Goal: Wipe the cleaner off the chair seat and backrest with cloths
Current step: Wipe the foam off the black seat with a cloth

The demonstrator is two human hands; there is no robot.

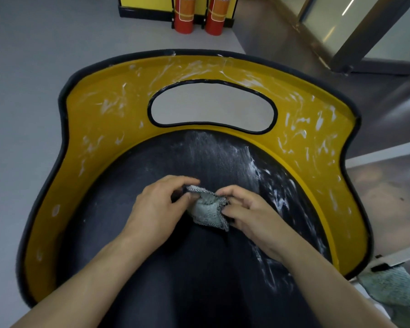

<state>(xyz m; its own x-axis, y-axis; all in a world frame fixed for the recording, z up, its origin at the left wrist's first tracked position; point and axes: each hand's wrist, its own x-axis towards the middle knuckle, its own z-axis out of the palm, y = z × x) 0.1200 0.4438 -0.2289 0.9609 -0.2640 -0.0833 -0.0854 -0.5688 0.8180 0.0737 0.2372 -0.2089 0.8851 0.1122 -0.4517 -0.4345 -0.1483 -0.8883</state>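
Observation:
A chair fills the view, with a dark seat [133,233] and a yellow curved backrest [104,119] that has an oval cut-out. White cleaner streaks cover the backrest and the right side of the seat [268,185]. A small grey cloth [207,210] lies bunched on the middle of the seat. My left hand [159,207] pinches its upper left edge between thumb and fingers. My right hand [246,214] pinches its right edge. The left part of the seat looks mostly free of foam.
A second pale green cloth [395,287] lies at the lower right beside the chair, with a black item on it. Two red fire extinguishers [199,15] stand on the grey floor behind the chair. A glass door frame [355,43] stands at the upper right.

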